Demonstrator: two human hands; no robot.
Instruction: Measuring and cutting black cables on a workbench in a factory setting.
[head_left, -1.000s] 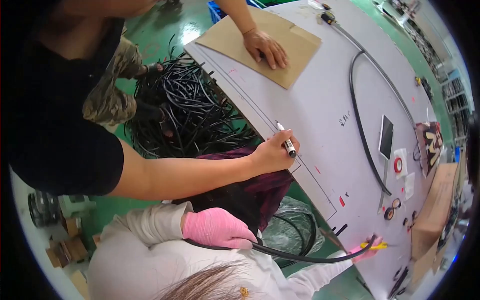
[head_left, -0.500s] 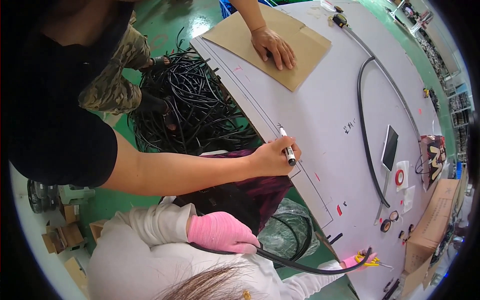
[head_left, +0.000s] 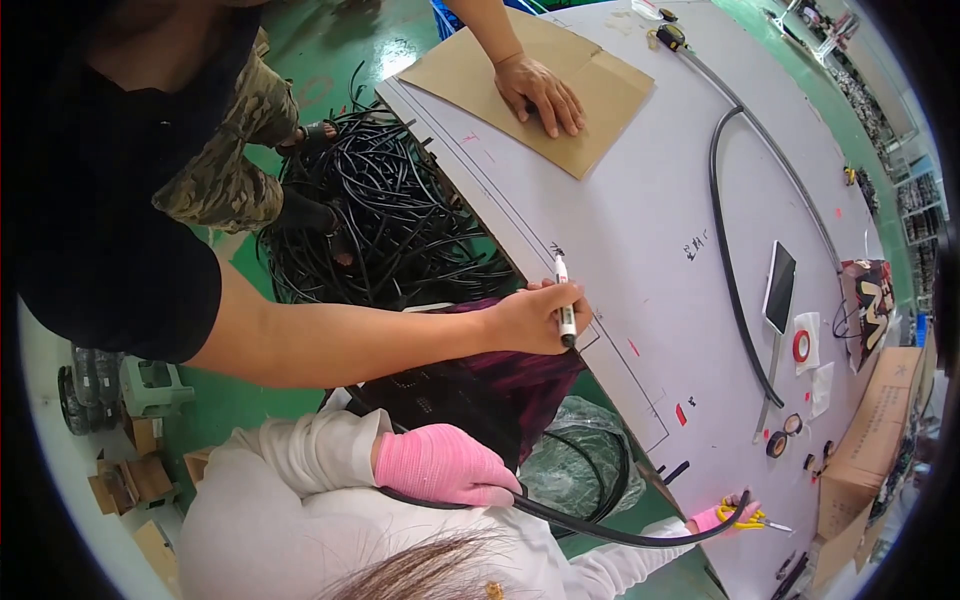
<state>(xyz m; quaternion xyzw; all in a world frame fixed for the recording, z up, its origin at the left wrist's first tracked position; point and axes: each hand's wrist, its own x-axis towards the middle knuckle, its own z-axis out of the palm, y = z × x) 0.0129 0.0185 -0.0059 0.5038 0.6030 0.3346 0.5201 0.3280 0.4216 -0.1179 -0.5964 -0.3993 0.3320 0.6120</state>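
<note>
Black rubber strip (head_left: 610, 538) curves across in front of me between my two pink-gloved hands. My left hand (head_left: 440, 465) is closed around it near my chest, fingers pointing right. Farther right, over the table edge, my right hand (head_left: 728, 513) is closed on yellow-handled scissors (head_left: 752, 520), blades pointing right. The strip's far end rises at that same hand; whether the fingers also grip it is hard to see. Beside me a person in a black T-shirt writes on the white table (head_left: 640, 260) with a marker (head_left: 565, 300), their other hand flat on brown cardboard (head_left: 480, 75).
Another black strip (head_left: 722, 230) lies curved on the table by a tape measure (head_left: 672, 38). Close by are a phone (head_left: 780, 285), tape rolls (head_left: 777, 443) and a cardboard box (head_left: 868, 450). Black strips (head_left: 380, 200) are heaped on the floor left of the table.
The other person's marker has swung more upright, and the dark writing near its upper end has grown. The whole view has shifted slightly. My hands keep nearly the same hold.
</note>
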